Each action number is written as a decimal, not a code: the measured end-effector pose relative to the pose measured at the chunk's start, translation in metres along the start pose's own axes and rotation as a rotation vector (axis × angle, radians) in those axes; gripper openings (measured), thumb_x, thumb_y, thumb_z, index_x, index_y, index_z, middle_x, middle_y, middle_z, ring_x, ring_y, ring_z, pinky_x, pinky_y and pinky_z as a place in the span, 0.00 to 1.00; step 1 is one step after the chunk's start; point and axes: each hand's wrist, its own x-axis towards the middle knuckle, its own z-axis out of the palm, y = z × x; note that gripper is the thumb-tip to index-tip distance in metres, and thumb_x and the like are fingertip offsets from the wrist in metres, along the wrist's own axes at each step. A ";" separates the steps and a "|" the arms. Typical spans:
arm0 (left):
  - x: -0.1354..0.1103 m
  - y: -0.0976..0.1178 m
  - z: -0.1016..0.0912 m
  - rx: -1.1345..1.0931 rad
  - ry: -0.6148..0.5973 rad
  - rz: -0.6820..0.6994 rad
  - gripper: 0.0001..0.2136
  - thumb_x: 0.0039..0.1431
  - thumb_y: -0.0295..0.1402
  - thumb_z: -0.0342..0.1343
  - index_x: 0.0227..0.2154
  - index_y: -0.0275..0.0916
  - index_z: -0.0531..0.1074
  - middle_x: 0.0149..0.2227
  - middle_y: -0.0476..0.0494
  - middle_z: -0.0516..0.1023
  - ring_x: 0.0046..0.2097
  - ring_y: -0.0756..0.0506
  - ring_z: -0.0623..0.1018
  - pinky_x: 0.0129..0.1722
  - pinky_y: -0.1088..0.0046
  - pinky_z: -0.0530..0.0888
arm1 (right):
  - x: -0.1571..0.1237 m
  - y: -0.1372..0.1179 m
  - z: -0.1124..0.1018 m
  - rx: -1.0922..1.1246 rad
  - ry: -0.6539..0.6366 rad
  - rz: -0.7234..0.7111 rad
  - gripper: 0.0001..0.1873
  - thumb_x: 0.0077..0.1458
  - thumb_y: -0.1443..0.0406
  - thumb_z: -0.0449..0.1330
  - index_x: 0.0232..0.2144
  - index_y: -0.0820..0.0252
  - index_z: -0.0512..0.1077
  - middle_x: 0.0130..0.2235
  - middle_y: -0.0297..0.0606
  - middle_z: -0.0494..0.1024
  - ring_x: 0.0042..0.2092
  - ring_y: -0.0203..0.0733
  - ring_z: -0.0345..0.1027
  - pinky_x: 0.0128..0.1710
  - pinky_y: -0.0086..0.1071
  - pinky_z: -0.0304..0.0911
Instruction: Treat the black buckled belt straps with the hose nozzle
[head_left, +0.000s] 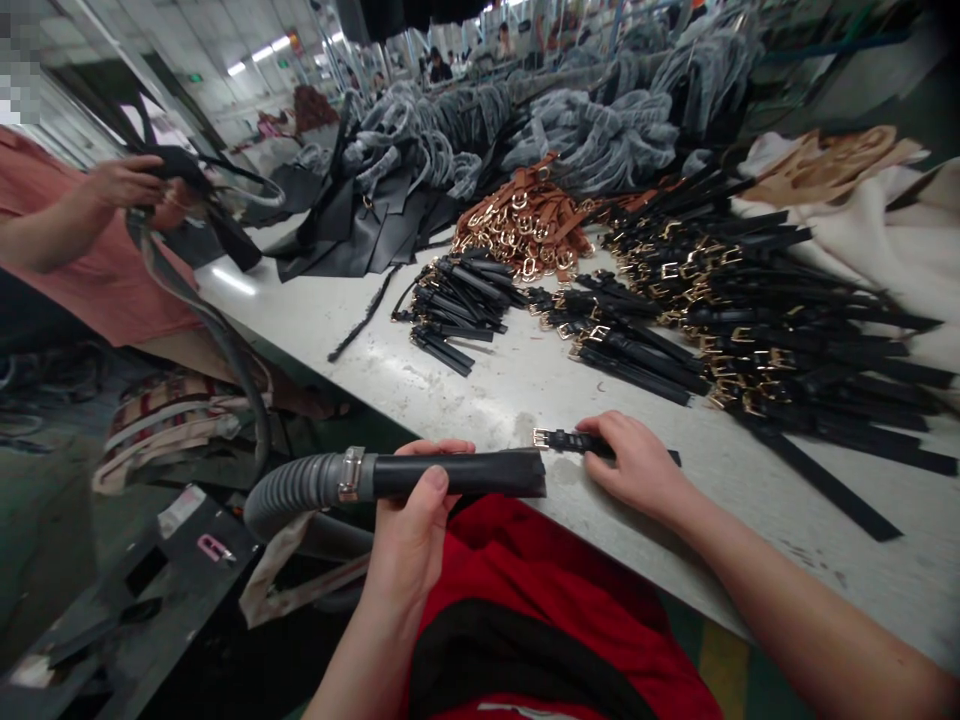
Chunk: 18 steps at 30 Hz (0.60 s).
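My left hand (420, 510) is wrapped around a black hose nozzle (480, 474), which joins a grey corrugated hose (300, 485) at a metal clamp. The nozzle's flattened mouth points right, toward a short black buckle strap (562, 440) with a gold buckle. On that strap, near the table's front edge, my right hand (637, 465) has its fingers closed, pressing it at the tabletop. Part of the strap is hidden beneath the hand, and its tail shows past the knuckles.
Black buckle straps (750, 330) lie heaped at right, with a smaller bunch (457, 300) mid-table. Brown buckled straps (525, 225), black leather pieces (375, 225) and plastic-wrapped coils (592, 135) stand behind. Another person (90, 230) holds a hose at left. A dark box (150, 600) stands below.
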 end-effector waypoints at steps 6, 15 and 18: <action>0.010 -0.027 0.033 0.042 -0.079 0.053 0.13 0.45 0.34 0.67 0.33 0.41 0.71 0.35 0.47 0.81 0.41 0.45 0.79 0.46 0.62 0.73 | -0.001 0.003 0.000 0.039 0.017 0.022 0.15 0.51 0.68 0.50 0.41 0.62 0.67 0.37 0.44 0.73 0.40 0.48 0.67 0.42 0.40 0.61; 0.027 -0.032 0.055 0.095 -0.076 0.031 0.14 0.42 0.35 0.67 0.32 0.41 0.70 0.34 0.47 0.80 0.40 0.44 0.78 0.48 0.59 0.71 | -0.002 0.003 -0.001 0.083 0.027 0.049 0.17 0.50 0.69 0.51 0.45 0.62 0.65 0.38 0.43 0.73 0.41 0.46 0.67 0.43 0.39 0.62; 0.029 -0.035 0.061 0.075 -0.068 -0.003 0.15 0.41 0.36 0.68 0.32 0.40 0.71 0.34 0.47 0.80 0.40 0.44 0.78 0.47 0.61 0.71 | -0.002 0.004 -0.002 0.095 0.019 0.055 0.17 0.50 0.69 0.51 0.44 0.62 0.66 0.38 0.44 0.74 0.41 0.46 0.67 0.43 0.39 0.61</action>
